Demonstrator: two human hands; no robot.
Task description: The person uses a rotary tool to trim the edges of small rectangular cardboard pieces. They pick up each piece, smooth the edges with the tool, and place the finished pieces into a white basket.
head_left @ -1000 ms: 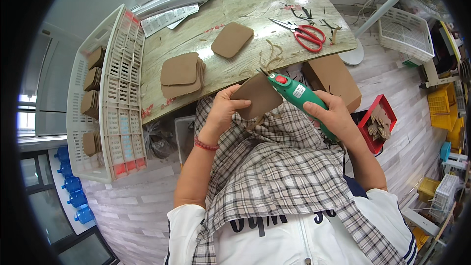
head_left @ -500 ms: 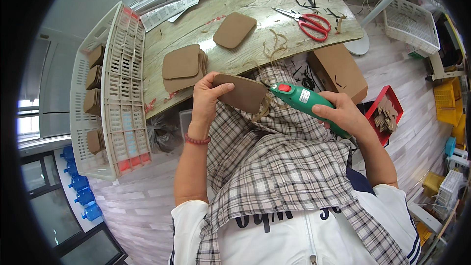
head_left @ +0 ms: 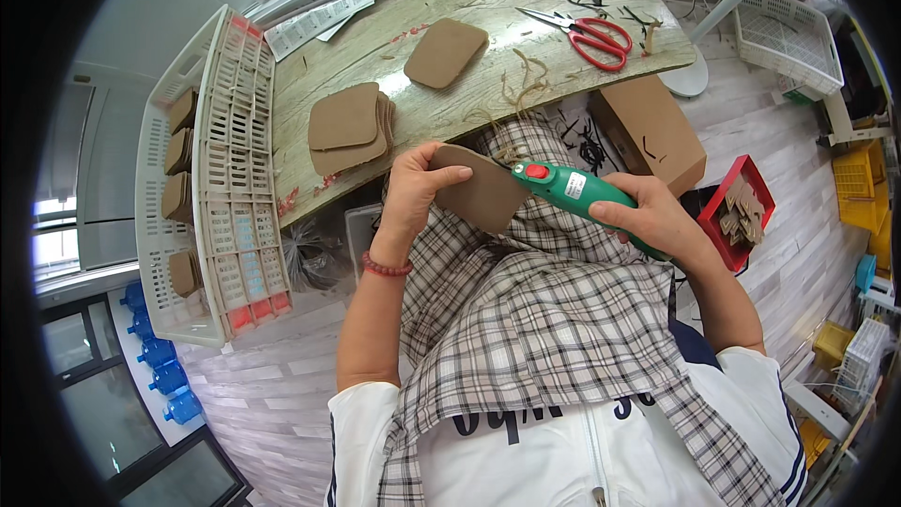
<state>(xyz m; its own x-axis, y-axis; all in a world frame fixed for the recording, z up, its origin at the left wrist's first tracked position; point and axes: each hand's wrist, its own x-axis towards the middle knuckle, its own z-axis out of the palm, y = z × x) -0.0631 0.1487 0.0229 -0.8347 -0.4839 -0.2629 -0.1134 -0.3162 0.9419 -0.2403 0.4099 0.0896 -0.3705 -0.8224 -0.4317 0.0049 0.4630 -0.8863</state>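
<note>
Watching remotely: left hand (head_left: 413, 190) pinches brown pad (head_left: 481, 193), right hand (head_left: 654, 216) grips green power tool (head_left: 580, 191); I'd run it light and steady along the pad's right edge.

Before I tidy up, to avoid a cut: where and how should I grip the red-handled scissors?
Probably by the red loops, coming from the near edge of the table. The scissors lie flat with the loops toward that edge and blades pointing away to the far left. The right hand is nearer but holds the green tool.
</note>
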